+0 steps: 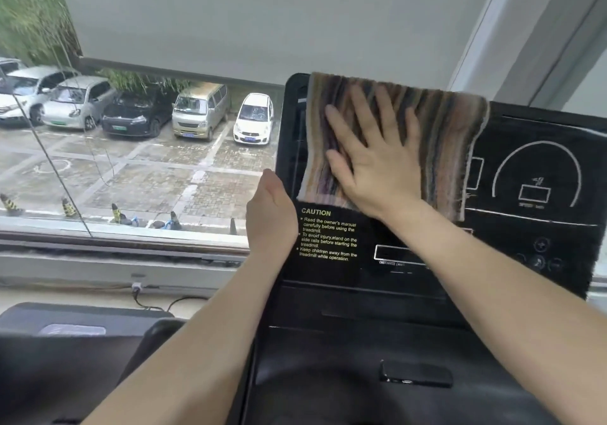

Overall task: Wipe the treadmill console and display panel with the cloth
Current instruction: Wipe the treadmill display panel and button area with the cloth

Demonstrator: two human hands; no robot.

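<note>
Nearest the camera, two bare forearms are seen reaching forward over the dark lower part of the treadmill console (345,342), where a small oblong recess (415,373) is set into the plastic. Further up, a caution label (328,236) in yellow lettering is printed on the left of the console face.

The left hand (270,209) is placed at the console's left edge, just beside the label. Its back is turned to the camera, and its fingers are curled round behind the edge, so the console is gripped there.

The right hand (371,155) is laid flat on the cloth (443,148), with the fingers straight and spread; nothing is grasped, and the cloth is pressed against the panel by the palm. The cloth, striped in brown, pink and dark tones, is spread over the upper left part of the display panel (538,175), its top edge reaching the console's upper rim. To its right, a white arc and small outlined boxes are left uncovered on the black panel.

Beyond the console, a window sill (115,262) with a plugged-in cable (144,300) is seen. Through the glass, parked cars (197,112) are lined up on a paved lot. A grey roller blind (262,14) is drawn over the upper window.
</note>
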